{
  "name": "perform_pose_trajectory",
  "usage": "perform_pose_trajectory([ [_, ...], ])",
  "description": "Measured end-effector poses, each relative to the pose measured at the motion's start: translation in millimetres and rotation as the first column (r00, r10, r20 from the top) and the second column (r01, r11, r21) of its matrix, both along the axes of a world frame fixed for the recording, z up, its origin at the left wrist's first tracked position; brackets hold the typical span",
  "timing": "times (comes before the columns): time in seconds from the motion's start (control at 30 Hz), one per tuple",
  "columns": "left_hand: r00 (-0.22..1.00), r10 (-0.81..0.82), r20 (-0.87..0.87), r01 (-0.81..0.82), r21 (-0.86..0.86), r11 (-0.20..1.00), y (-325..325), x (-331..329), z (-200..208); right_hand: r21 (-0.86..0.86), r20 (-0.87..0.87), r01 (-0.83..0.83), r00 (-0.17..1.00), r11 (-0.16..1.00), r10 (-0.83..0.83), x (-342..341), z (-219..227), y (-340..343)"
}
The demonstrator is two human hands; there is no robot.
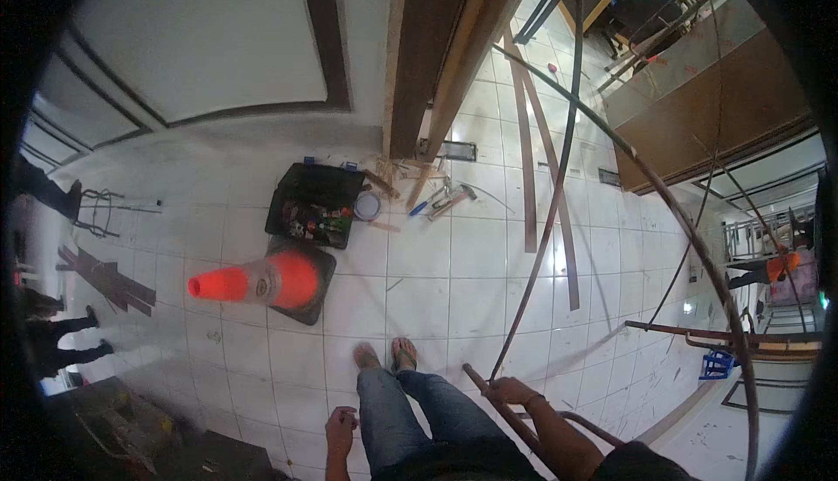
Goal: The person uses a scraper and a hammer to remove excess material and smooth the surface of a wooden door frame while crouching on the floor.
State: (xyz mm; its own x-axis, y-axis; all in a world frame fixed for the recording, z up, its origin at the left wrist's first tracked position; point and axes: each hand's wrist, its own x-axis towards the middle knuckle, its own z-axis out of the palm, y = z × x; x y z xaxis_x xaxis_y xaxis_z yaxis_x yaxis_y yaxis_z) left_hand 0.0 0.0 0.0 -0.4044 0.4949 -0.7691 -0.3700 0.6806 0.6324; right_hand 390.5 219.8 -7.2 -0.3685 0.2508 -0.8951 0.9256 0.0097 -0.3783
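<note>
One bare right hand grips a rusty-brown metal tube beside blue-jeaned legs; the left hand hangs half-curled, apparently empty. The hold is made; metal-headed hand tools near an open black toolbox lie untouched.

Held tube: looks metallic, dull brown, scuffed rather than polished.
Long pole: dark metal by its look, smooth, with a faint sheen.
Floor: white tile, smooth and glossy, throwing back light.
Traffic cone: orange plastic, mostly matt, with a paler band.
Toolbox: black plastic, matt, moulded.
Door frame: brown wood, smooth-faced, paler and rawer along one edge.
Wood scraps: pale, rough, splintered.
Jeans: faded blue denim, soft and matt.
Stool: blue plastic, finish too small to tell.
</note>
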Motion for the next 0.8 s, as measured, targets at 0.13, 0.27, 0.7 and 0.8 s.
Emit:
perform_pose_trajectory([
  [0.13,0.834,-0.525,-0.169,0.512,-0.114,0.851,137,-20,40,-0.264,0.026,0.038,0.999,0.964,-0.032,-3,18,54],
  [0.27,0.557,-0.830,0.024,0.799,-0.287,0.528,221,-65,48,-0.439,0.132,0.138,0.987,0.888,-0.088,-46,40,86],
  [0.7,-0.149,-0.927,0.344,0.948,0.318,-0.034,323,-109,3,-0.619,-0.037,0.198,0.959,0.760,-0.281,-83,31,255],
  [0.8,-0.100,-0.853,0.513,0.972,0.232,0.026,507,-121,-44,-0.527,0.157,0.410,0.908,0.745,-0.388,-99,-72,337],
])
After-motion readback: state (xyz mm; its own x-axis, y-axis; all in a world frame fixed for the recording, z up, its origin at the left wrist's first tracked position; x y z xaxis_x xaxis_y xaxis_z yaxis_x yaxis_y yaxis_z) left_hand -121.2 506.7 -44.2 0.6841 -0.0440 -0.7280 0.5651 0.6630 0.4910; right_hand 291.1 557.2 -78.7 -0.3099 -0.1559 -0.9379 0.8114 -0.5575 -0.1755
